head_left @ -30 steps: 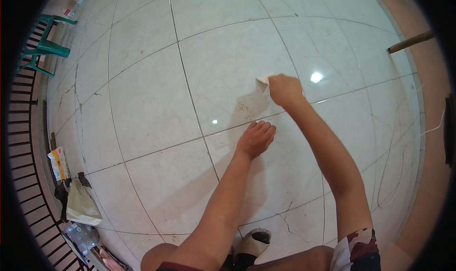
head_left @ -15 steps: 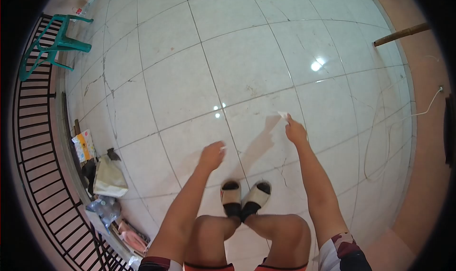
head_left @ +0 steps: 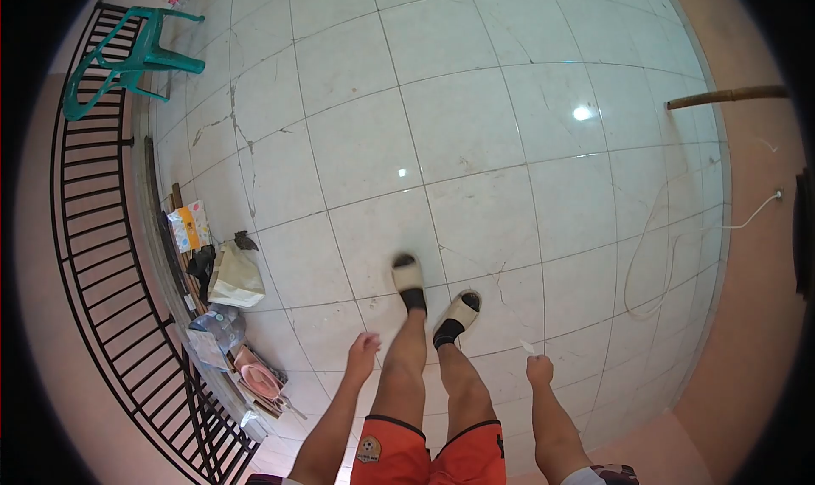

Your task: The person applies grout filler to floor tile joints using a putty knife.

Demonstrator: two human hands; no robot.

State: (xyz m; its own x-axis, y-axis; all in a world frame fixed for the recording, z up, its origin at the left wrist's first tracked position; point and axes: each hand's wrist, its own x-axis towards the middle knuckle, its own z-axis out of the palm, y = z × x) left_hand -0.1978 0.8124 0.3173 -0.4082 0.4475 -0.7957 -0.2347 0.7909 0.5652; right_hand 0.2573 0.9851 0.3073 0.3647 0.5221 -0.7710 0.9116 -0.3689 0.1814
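My right hand (head_left: 539, 370) is closed in a pinch on a small white scrap (head_left: 527, 347), which looks like paper or tissue and sticks out past the fingers. It hangs low over the floor, to the right of my legs. My left hand (head_left: 363, 355) is beside my left shin with its fingers curled in. Whatever it holds, if anything, is too small to make out. Below are my feet in beige slippers (head_left: 407, 274), the left one ahead of the right.
Pale tiled floor (head_left: 475, 128) spreads ahead. Along the black railing (head_left: 98, 260) at left are a green plastic chair (head_left: 148, 56), a patterned packet (head_left: 189, 226), a cream bag (head_left: 236, 277), clear plastic (head_left: 219, 325) and a pink item (head_left: 259, 379). A white cable (head_left: 671, 268) and a bamboo pole (head_left: 726, 97) lie right.
I have straightened up from a crouch and my left foot has stepped forward. Both hands have drawn back toward my body, the right still with the white scrap.
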